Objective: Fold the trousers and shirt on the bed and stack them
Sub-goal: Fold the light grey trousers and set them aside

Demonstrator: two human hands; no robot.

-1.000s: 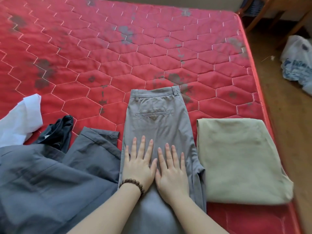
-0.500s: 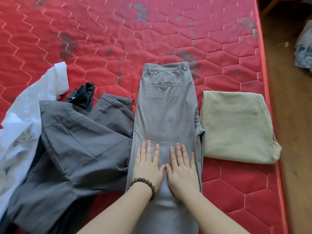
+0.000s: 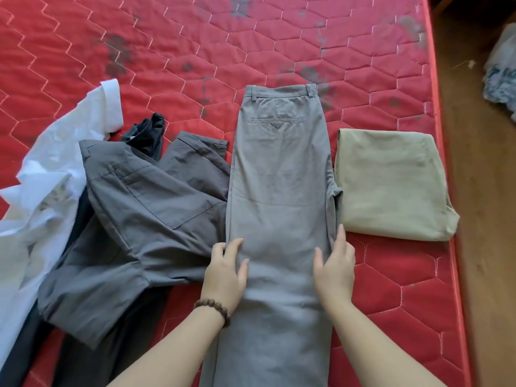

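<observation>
**Grey trousers laid lengthwise, a hand at each edge**

Stretched along the red quilted mattress: light grey trousers, legs laid one over the other, waistband at the far end, back pocket facing up, cuffs running out of view at the near edge.

At the left edge of the trouser leg, the left hand, bead bracelet on the wrist, thumb on top of the cloth and fingers curled at the edge; probably pinching the fabric, though the fingertips are partly hidden. At the right edge, the right hand, fingers straight and close together, lying flat against the side of the leg.

Just right of the trousers and touching their edge: a folded khaki garment, squared off near the mattress side. Left of the trousers: a rumpled dark grey garment with a patch pocket, overlapped by the trouser edge. Beyond that, a crumpled white shirt and a small bunched black piece of clothing.

Past the mattress on the right: wooden floor and a plastic bag.
</observation>
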